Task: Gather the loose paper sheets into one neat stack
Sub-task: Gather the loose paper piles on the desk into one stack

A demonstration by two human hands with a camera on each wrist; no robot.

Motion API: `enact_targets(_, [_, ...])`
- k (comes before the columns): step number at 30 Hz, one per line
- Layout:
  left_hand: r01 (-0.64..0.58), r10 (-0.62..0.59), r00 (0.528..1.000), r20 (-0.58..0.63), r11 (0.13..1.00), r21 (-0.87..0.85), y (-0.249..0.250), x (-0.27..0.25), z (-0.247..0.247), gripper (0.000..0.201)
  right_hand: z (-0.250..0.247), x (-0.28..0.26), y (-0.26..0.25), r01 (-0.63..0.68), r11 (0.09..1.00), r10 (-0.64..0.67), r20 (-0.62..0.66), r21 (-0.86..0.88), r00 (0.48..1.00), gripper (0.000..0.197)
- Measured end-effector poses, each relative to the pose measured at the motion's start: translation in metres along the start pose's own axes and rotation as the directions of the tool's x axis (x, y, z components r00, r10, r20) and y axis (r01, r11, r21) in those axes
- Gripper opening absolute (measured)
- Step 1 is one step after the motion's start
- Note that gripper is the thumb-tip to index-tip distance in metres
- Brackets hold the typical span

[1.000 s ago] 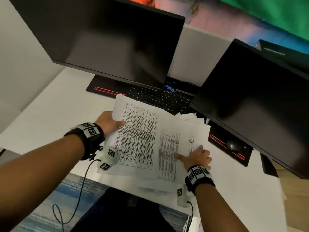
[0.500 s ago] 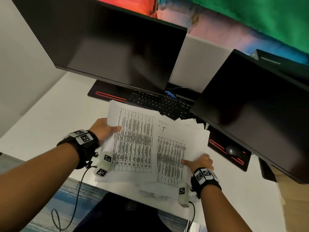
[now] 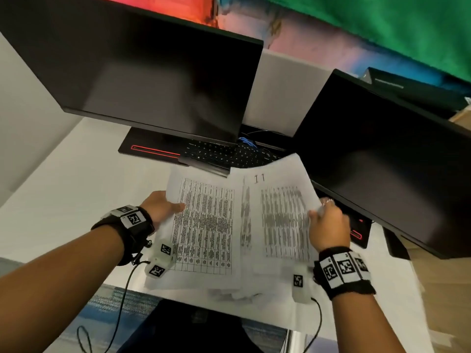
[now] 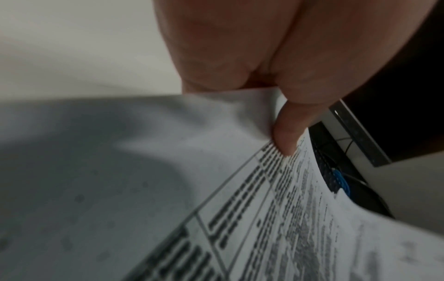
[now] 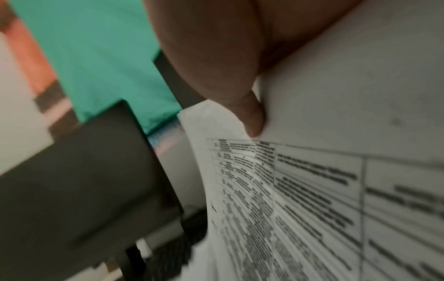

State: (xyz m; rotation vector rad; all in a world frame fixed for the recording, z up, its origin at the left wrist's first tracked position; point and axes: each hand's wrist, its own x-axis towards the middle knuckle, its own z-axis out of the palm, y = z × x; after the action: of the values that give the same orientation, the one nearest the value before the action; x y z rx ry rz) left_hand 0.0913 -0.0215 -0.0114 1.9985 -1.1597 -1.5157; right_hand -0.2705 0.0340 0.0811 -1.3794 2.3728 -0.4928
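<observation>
Each grip pinches sheets: the left hand (image 3: 163,206) one side, the right hand (image 3: 328,225) the other. The sheets (image 3: 229,225) are gathered but fanned; squaring the edges remains.

Bare surface (image 3: 76,189) left of paper sheets (image 3: 229,225): passable. Keyboard (image 3: 224,155), two monitors (image 3: 142,72) overhang far side, right.

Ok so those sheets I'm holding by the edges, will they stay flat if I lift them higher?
Probably not. The sheets already bow between the left hand and right hand, so they look floppy. The pages sit offset, so loose ones may slide apart.
</observation>
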Motion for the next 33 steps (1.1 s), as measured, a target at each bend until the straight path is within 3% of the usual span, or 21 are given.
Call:
enact_targets(2, [-0.023, 0.022, 1.0, 0.005, 0.983, 0.18, 0.004, -0.001, 0.009, 0.026, -0.034, 0.0, -0.02, 0.12, 0.993, -0.118, -0.119, 0.006, 0.986, 0.016])
enact_targets(5, [-0.054, 0.061, 0.998, -0.013, 0.956, 0.288, 0.009, -0.001, 0.022, 0.023, -0.072, 0.008, -0.04, 0.213, 0.97, -0.177, -0.26, 0.12, 0.949, 0.013])
enact_targets(12, [-0.112, 0.119, 0.993, -0.009, 0.954, 0.278, 0.014, -0.006, 0.036, 0.025, -0.072, 0.011, -0.048, 0.175, 0.888, -0.121, -0.15, 0.426, 0.981, 0.019])
enact_targets(14, [-0.092, 0.093, 0.996, 0.0, 0.982, 0.167, 0.011, -0.005, 0.037, 0.039, -0.055, 0.013, -0.047, 0.113, 0.872, -0.101, -0.053, 0.476, 0.994, 0.02])
enact_targets(16, [0.046, -0.038, 0.998, 0.043, 0.98, -0.193, 0.008, -0.002, 0.037, 0.059, -0.029, 0.014, -0.044, 0.031, 0.877, -0.081, 0.083, 0.48, 0.993, 0.022])
enact_targets(18, [0.188, -0.117, 0.979, 0.165, 0.825, -0.533, 0.002, 0.003, 0.038, 0.07, 0.003, 0.016, -0.035, -0.061, 0.886, -0.036, 0.199, 0.459, 0.979, 0.025])
enact_targets(19, [0.224, -0.114, 0.968, 0.222, 0.79, -0.571, -0.001, 0.004, 0.038, 0.073, 0.021, 0.017, -0.029, -0.122, 0.892, 0.009, 0.253, 0.436, 0.967, 0.029])
enact_targets(21, [0.261, -0.128, 0.946, 0.297, 0.845, -0.467, -0.002, 0.001, 0.042, 0.082, 0.056, 0.016, -0.015, -0.228, 0.914, 0.114, 0.327, 0.335, 0.938, 0.04])
enact_targets(23, [0.204, -0.134, 0.961, 0.243, 0.933, -0.295, 0.0, -0.003, 0.05, 0.092, 0.089, 0.009, -0.005, -0.218, 0.969, 0.162, 0.372, 0.115, 0.914, 0.051])
enact_targets(25, [0.072, -0.053, 0.99, 0.133, 0.987, -0.144, 0.005, -0.008, 0.057, 0.063, 0.116, -0.003, 0.0, -0.157, 0.985, 0.111, 0.427, 0.074, 0.897, 0.043])
enact_targets(26, [-0.012, 0.019, 0.994, 0.109, 0.998, -0.065, 0.006, -0.009, 0.06, 0.042, 0.125, -0.008, -0.001, -0.111, 0.989, 0.054, 0.449, 0.101, 0.892, 0.026])
enact_targets(28, [-0.126, 0.117, 0.991, 0.069, 0.983, 0.136, 0.003, -0.008, 0.062, 0.031, 0.13, -0.013, 0.0, -0.076, 0.991, 0.023, 0.424, 0.11, 0.905, 0.011])
enact_targets(29, [-0.137, 0.134, 0.991, 0.028, 0.97, 0.199, 0.004, -0.009, 0.058, 0.032, 0.127, -0.011, 0.003, -0.085, 0.994, 0.053, 0.37, 0.069, 0.927, 0.026])
enact_targets(31, [-0.129, 0.142, 0.989, -0.046, 0.967, 0.219, 0.005, -0.011, 0.046, 0.033, 0.114, -0.005, 0.017, -0.144, 0.984, 0.169, 0.276, -0.108, 0.946, 0.08])
enact_targets(33, [-0.131, 0.148, 0.985, -0.09, 0.977, 0.171, 0.005, -0.014, 0.03, 0.034, 0.103, 0.001, 0.033, -0.132, 0.962, 0.198, 0.277, -0.241, 0.94, 0.11])
